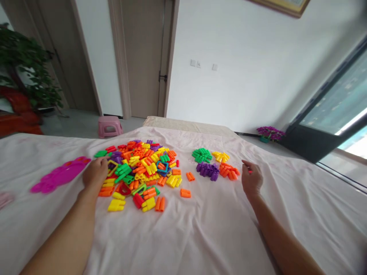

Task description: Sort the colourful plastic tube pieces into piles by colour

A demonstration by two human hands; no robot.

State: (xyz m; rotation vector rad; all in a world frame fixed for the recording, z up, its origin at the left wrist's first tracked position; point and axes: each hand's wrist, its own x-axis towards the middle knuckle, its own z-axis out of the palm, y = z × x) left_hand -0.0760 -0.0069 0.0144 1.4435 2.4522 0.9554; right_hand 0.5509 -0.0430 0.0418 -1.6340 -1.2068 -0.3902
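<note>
My left hand [96, 170] is at the left edge of a large mixed pile of plastic pieces [143, 160], its fingers closed; what they hold, if anything, is hidden. My right hand [252, 176] hovers right of the orange group [228, 171], thumb and index finger apart, with a bit of red [250, 171] showing beside the fingers. Near it lie a purple group [208, 170], a green group [202, 155] and a yellow group [220, 156]. Two orange pieces lie between the pile and these groups.
A magenta plastic tray [63, 175] lies left of my left hand on the pale cloth [195, 236]. Beyond the cloth stand a pink stool [109, 126], a potted plant [31, 72] and purple flowers [270, 132].
</note>
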